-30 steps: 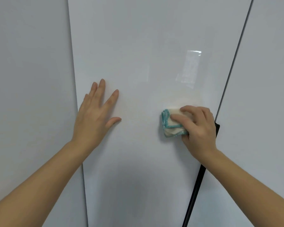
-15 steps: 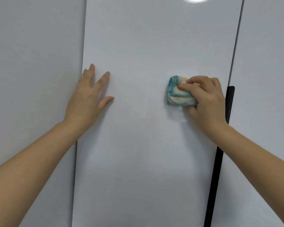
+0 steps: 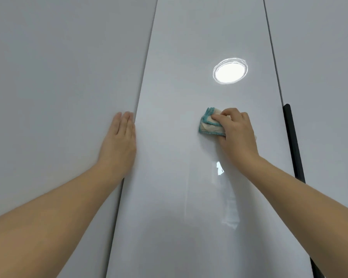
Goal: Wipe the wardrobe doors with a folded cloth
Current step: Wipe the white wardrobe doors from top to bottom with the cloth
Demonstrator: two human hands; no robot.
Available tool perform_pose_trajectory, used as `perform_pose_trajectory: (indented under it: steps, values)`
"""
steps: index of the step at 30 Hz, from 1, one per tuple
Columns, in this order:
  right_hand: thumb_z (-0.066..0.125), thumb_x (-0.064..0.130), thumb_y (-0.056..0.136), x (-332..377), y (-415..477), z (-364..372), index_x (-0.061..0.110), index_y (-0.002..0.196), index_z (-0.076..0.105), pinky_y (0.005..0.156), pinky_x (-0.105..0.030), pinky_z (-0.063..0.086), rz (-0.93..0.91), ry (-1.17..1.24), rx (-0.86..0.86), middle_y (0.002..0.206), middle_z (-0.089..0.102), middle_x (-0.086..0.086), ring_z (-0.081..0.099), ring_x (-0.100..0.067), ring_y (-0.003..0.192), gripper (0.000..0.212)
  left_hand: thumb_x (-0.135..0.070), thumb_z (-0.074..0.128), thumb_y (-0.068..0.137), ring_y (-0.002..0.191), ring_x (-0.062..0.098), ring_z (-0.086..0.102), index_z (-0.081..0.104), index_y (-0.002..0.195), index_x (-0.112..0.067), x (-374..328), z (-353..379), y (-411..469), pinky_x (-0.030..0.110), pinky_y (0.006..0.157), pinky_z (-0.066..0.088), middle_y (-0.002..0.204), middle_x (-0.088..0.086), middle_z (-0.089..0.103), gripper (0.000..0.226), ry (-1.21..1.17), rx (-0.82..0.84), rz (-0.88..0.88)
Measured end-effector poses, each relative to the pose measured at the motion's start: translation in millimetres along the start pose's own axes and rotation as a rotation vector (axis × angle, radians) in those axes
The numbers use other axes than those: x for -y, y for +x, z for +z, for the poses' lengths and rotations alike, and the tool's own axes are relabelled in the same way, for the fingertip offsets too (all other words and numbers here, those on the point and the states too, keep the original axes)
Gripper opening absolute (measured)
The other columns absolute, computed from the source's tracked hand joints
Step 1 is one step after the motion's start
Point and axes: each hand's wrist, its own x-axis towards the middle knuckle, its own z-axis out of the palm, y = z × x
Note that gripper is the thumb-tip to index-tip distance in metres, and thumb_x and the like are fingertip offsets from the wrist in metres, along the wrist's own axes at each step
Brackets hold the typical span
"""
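Observation:
A glossy white wardrobe door [image 3: 175, 177] fills the middle of the view. My right hand [image 3: 236, 133] grips a folded cream cloth with a teal border [image 3: 208, 124] and presses it flat on that door, right of its centre. My left hand [image 3: 120, 139] lies flat with straight fingers on the neighbouring left door [image 3: 58, 97], right beside the seam between the two doors.
A black vertical handle strip [image 3: 292, 141] runs along the middle door's right edge. Another white door [image 3: 325, 87] stands to the right of it. A round ceiling lamp is mirrored in the middle door above the cloth.
The view has tilted upward. My right hand has carried the cloth up the door. My left hand has shifted left from the middle door onto the left door, its fingers closed together.

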Motion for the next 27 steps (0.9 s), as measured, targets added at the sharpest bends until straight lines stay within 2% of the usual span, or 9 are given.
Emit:
perform_pose_trajectory:
  steps: [3,11,15,21,25,27]
  values:
    - [0.049,-0.007,0.081,22,10,18,0.016,0.120,0.063,0.084,-0.031,0.036,0.019,-0.027,-0.002,0.120,0.051,-0.004,0.041,-0.027,0.101,0.047,-0.019,0.013,0.100,0.144,0.047,0.000,-0.001,0.144,0.017,-1,1,-2,0.058,0.115,-0.004,0.153,0.036,-0.002,0.059,0.146,0.014,-0.011]
    - [0.045,-0.002,0.085,99,68,77,0.015,0.121,0.059,0.085,-0.030,0.035,-0.071,-0.100,0.049,0.123,0.047,-0.004,0.040,-0.027,0.106,0.042,-0.016,0.014,0.100,0.143,0.050,-0.002,-0.002,0.143,0.019,-5,6,4,0.059,0.115,-0.005,0.152,0.038,-0.001,0.057,0.154,-0.005,-0.034]
    - [0.045,-0.002,0.085,118,84,92,0.016,0.118,0.059,0.085,-0.031,0.036,-0.094,-0.105,0.054,0.122,0.048,-0.002,0.041,-0.027,0.105,0.040,-0.021,0.015,0.102,0.144,0.048,-0.005,0.001,0.145,0.015,-5,4,2,0.056,0.115,-0.006,0.153,0.037,-0.006,0.058,0.251,0.043,-0.021]
    - [0.050,-0.002,0.082,104,78,89,0.021,0.123,0.062,0.085,-0.032,0.037,-0.371,-0.091,0.179,0.118,0.051,-0.003,0.042,-0.026,0.102,0.048,-0.034,0.013,0.103,0.147,0.035,-0.010,-0.013,0.146,0.007,8,0,4,0.049,0.117,-0.007,0.157,0.022,-0.015,0.065,0.327,0.130,0.024]
    - [0.055,0.000,0.081,109,46,92,0.020,0.114,0.067,0.082,-0.037,0.040,-0.451,-0.053,0.185,0.110,0.054,-0.003,0.045,-0.027,0.094,0.040,-0.044,0.013,0.102,0.147,0.037,-0.012,-0.013,0.147,0.004,14,-5,-4,0.053,0.117,-0.007,0.158,0.022,-0.014,0.071,0.398,0.132,0.017]
    - [0.059,0.000,0.077,116,18,92,0.018,0.106,0.070,0.075,-0.039,0.042,-0.496,-0.011,0.205,0.104,0.057,-0.005,0.048,-0.028,0.089,0.036,-0.045,0.013,0.101,0.146,0.038,-0.012,-0.012,0.148,0.004,16,-7,-9,0.055,0.116,-0.008,0.158,0.023,-0.013,0.072,0.406,0.140,0.020]
